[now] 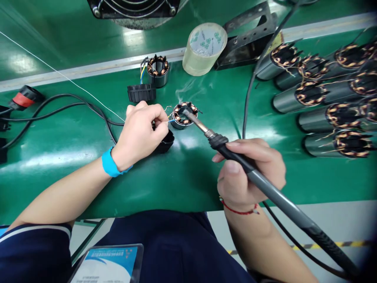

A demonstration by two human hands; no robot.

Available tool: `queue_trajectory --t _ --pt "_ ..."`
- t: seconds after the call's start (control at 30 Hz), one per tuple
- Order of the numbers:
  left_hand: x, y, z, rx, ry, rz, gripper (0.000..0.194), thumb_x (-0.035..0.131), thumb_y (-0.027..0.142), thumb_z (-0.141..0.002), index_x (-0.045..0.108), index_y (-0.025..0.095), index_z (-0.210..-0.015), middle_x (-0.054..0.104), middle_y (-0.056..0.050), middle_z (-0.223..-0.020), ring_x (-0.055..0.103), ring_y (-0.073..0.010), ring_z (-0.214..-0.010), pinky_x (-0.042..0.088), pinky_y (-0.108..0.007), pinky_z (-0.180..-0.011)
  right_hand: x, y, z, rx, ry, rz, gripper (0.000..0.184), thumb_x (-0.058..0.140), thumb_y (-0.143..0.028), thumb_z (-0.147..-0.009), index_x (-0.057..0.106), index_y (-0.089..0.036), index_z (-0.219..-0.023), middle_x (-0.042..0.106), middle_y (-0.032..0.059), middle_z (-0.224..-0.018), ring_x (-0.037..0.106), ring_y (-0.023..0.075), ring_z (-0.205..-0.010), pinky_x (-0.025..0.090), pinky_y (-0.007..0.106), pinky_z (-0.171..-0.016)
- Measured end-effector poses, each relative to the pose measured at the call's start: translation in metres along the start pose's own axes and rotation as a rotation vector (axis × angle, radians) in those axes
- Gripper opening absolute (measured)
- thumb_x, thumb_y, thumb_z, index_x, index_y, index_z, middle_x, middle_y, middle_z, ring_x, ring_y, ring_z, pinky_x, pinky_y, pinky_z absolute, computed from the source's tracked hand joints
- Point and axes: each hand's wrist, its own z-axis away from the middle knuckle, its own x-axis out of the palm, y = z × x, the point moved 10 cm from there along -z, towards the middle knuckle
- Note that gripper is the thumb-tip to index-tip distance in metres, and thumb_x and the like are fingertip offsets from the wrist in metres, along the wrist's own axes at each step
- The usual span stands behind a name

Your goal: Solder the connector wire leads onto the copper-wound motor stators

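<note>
My right hand [250, 169] is wrapped round a soldering iron [271, 190]. The iron's tip lies at the copper windings of a small motor stator [182, 122], and thin smoke rises there. Left of the stator, my left hand [141, 129] is closed in a pinch, with a thin blue wire [173, 120] running from its fingertips to the windings. A silvery strand of solder wire [73, 82] comes down from the upper left into the same hand; its path through the fingers is hidden. A black plastic housing [165, 143] sits partly hidden under my left hand.
Another stator [159, 70] with coloured leads stands behind, near a black ribbed cap [141, 93]. A tape roll [205, 47] and black metal bracket [250, 35] are at the back. Several stators [315, 98] lie at right. Black cable [67, 96] loops at left; a fan [134, 8] is above.
</note>
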Motion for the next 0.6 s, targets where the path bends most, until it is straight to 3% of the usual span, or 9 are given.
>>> queue_trajectory --t 0.13,0.33,0.43,0.5,0.6 --pt "0.0 -0.001 0.001 -0.003 -0.011 0.007 0.014 0.051 0.014 -0.08 0.055 0.018 -0.066 0.065 0.002 -0.07 0.053 -0.0164 -0.075 0.036 -0.038 -0.082 -0.026 0.01 -0.011 0.024 0.254 -0.171 0.022 0.065 -0.027 -0.08 0.069 -0.019 -0.101 0.056 0.0004 -0.072 0.057 0.0115 -0.049 0.043 0.027 -0.041" --pt "0.0 0.0 0.001 0.012 -0.033 0.027 0.014 0.051 0.015 -0.08 0.057 0.019 -0.068 0.066 0.001 -0.07 0.052 -0.0176 -0.075 0.033 -0.037 -0.077 -0.085 0.068 -0.054 0.07 0.502 -0.4 0.008 0.066 -0.023 -0.081 0.068 -0.019 -0.087 0.049 -0.0066 -0.056 0.049 0.0047 -0.041 0.032 0.015 -0.032" --pt "0.001 0.0 0.001 0.021 -0.034 0.033 0.013 0.051 0.016 -0.08 0.057 0.019 -0.069 0.066 0.001 -0.07 0.052 -0.0179 -0.075 0.033 -0.037 -0.076 -0.113 0.116 -0.083 0.198 0.546 -0.387 0.005 0.064 -0.017 -0.079 0.065 -0.019 -0.083 0.051 -0.0108 -0.051 0.048 0.0019 -0.038 0.024 0.017 -0.036" --pt "0.001 0.0 0.002 0.028 -0.033 0.039 0.014 0.051 0.017 -0.081 0.057 0.019 -0.069 0.066 0.001 -0.07 0.052 -0.018 -0.075 0.032 -0.037 -0.076 -0.122 0.151 -0.101 0.351 0.546 -0.351 0.007 0.062 -0.013 -0.077 0.064 -0.017 -0.082 0.051 -0.0122 -0.047 0.049 0.002 -0.037 0.023 0.02 -0.038" --pt "0.002 -0.001 0.002 0.027 -0.04 0.038 0.014 0.05 0.018 -0.082 0.058 0.019 -0.07 0.066 0.0 -0.072 0.052 -0.0182 -0.076 0.032 -0.037 -0.076 -0.122 0.184 -0.132 0.459 0.472 -0.303 0.006 0.059 -0.013 -0.076 0.06 -0.015 -0.07 0.048 -0.0124 -0.04 0.048 0.0019 -0.033 0.022 0.026 -0.039"
